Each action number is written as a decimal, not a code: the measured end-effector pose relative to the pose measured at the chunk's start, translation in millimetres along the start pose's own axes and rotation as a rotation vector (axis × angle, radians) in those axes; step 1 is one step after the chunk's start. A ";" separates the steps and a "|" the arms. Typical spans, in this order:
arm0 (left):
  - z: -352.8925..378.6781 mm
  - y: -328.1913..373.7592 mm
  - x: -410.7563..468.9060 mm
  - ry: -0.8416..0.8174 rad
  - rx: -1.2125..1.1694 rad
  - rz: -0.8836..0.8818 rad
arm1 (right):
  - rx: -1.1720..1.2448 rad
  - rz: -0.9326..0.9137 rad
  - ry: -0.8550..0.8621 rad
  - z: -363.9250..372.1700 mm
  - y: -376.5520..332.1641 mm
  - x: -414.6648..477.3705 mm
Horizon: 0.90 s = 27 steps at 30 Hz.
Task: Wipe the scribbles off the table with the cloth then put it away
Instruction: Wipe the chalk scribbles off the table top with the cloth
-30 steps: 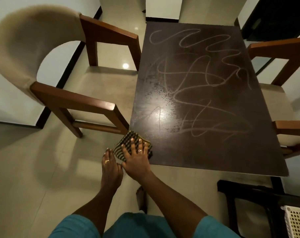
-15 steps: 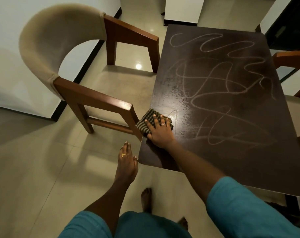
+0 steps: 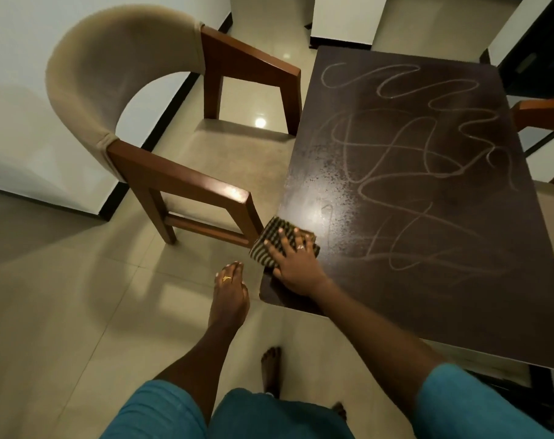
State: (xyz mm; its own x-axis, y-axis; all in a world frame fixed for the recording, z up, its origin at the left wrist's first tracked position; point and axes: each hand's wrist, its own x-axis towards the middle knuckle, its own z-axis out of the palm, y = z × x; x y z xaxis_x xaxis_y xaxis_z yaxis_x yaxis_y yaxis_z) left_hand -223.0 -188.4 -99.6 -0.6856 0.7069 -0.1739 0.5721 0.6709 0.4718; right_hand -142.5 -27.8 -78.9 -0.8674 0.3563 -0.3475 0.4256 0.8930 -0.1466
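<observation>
A dark brown table (image 3: 459, 312) carries pale chalk scribbles (image 3: 405, 160) over most of its top. A folded dark checked cloth (image 3: 269, 237) lies at the table's near left edge, partly overhanging it. My right hand (image 3: 296, 264) presses flat on the cloth with fingers spread. My left hand (image 3: 229, 291) hangs beside the table's near left corner, fingers together and straight, holding nothing. A damp-looking sheen shows on the table just beyond the cloth.
A wooden armchair (image 3: 174, 172) with a beige padded back stands left of the table, its front leg close to the cloth. Another wooden chair (image 3: 548, 115) stands on the table's right side. My bare foot (image 3: 270, 369) is on the tiled floor below.
My right hand slid the cloth forward along the table's left edge from the near corner, then slightly back. The view shifted left. My left hand stayed beside the corner.
</observation>
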 end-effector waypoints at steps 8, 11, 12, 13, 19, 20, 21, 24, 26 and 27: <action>-6.5 1.3 1.5 -0.075 0.048 -0.049 | -0.019 -0.090 0.002 36.0 -34.0 -60.0; -6.1 3.4 7.7 -0.069 0.016 -0.052 | -0.039 -0.096 0.011 35.5 -30.0 -52.4; -6.0 3.5 10.0 -0.063 0.007 -0.060 | -0.037 -0.092 0.012 34.7 -29.2 -48.9; -5.6 3.6 12.6 -0.057 -0.003 -0.070 | -0.028 -0.084 0.014 33.4 -28.3 -44.9; -4.6 14.6 33.1 0.007 -0.089 -0.048 | 0.022 0.040 0.055 11.9 -11.2 1.3; -4.1 17.7 36.7 0.006 -0.105 -0.041 | 0.025 0.063 0.052 7.1 -5.5 11.7; -3.8 21.2 40.1 -0.001 -0.118 -0.032 | 0.022 0.081 0.053 2.2 0.9 22.2; 0.6 28.4 50.8 -0.033 -0.119 0.015 | 0.016 0.126 0.056 -13.7 24.1 54.2; 2.8 29.0 55.9 -0.040 -0.108 0.028 | 0.018 0.154 0.048 -25.0 38.5 74.2; 3.0 28.0 57.1 -0.037 -0.111 0.027 | 0.017 0.168 0.044 -30.0 44.0 82.5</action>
State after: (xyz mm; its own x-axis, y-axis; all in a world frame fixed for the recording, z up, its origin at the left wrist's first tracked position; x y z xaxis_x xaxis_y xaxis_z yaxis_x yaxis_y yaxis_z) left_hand -244.8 -128.6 -98.9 -0.6524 0.7335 -0.1907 0.5352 0.6240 0.5694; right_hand -203.1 49.1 -86.3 -0.7939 0.5122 -0.3275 0.5695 0.8151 -0.1058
